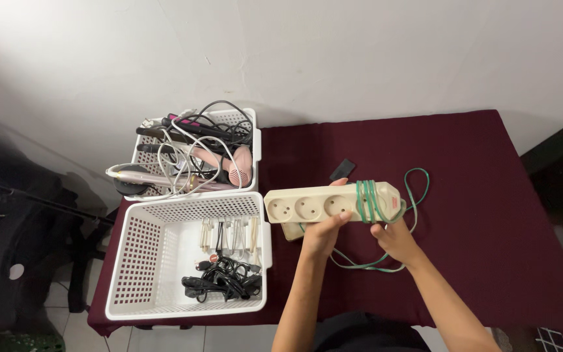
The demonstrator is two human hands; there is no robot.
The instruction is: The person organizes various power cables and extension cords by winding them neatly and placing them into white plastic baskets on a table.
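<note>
Both hands grasp the cream power strip (330, 204) above the maroon surface (490, 195): left hand (324, 234) underneath, right hand (395, 238) at the end wrapped in green cord (369, 199). White basket (138, 261) sits just left.

Left hand (324, 233) palm hidden under power strip (332, 203), plug beneath strip mostly covered, cable (386, 261) partly behind right hand (395, 236), far basket (249, 140) tangle too dense to sort, forearms cut off at bottom edge
</note>
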